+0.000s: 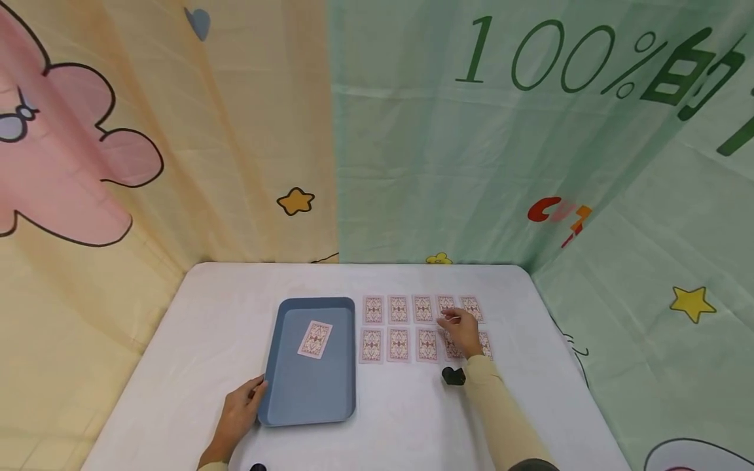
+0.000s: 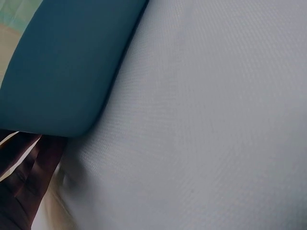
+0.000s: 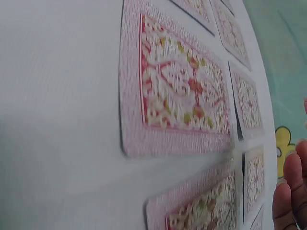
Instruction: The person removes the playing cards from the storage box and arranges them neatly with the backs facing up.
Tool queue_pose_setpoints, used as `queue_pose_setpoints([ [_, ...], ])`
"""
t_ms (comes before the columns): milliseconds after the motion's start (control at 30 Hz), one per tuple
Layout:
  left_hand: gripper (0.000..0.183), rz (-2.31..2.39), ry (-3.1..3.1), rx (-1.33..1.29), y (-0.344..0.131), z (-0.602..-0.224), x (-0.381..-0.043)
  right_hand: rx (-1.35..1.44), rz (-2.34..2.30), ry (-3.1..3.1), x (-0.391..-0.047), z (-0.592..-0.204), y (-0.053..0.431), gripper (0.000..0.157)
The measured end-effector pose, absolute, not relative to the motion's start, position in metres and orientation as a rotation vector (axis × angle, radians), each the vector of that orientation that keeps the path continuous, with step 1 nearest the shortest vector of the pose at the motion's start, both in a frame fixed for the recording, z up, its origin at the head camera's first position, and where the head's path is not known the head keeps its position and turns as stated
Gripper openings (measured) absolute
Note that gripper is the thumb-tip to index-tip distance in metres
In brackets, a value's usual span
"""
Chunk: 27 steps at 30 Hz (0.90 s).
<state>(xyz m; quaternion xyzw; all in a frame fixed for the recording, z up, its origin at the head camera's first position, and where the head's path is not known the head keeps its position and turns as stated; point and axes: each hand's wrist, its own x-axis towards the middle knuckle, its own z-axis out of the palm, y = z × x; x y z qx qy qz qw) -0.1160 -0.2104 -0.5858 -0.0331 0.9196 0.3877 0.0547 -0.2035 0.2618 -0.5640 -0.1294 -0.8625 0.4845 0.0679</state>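
Note:
A blue-grey tray point(image 1: 309, 396) lies on the table, with one face-down playing card point(image 1: 315, 339) inside it. My left hand point(image 1: 238, 409) grips the tray's left rim near the front; in the left wrist view, the fingers point(image 2: 36, 165) meet the tray's edge point(image 2: 62, 96). To the right of the tray, several more playing cards point(image 1: 398, 345) lie in two rows, patterned red-and-white backs up. Over the right part of these rows hovers my right hand point(image 1: 463, 332), fingers loosely bent and partly hiding cards. No card shows between its fingertips point(image 3: 292, 167) in the right wrist view.
The white-covered table point(image 1: 224, 314) is bordered by printed curtains point(image 1: 430, 163) at the back and sides. A small black object point(image 1: 453, 376) shows beside the right wrist, and another point(image 1: 258, 467) at the bottom edge by the left wrist.

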Motion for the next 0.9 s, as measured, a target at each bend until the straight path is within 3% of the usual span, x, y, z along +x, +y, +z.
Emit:
queue_pose_setpoints([
  [567, 0.037, 1.225, 2.814, -0.050, -0.210, -0.586, -0.119, -0.080, 1.574, -2.612, -0.227, -0.556, 0.168, 0.023],
  [900, 0.040, 1.196, 2.781, -0.093, -0.210, -0.585, -0.116, 0.218, 1.565, -2.592, -0.233, -0.549, 0.109, 0.033],
])
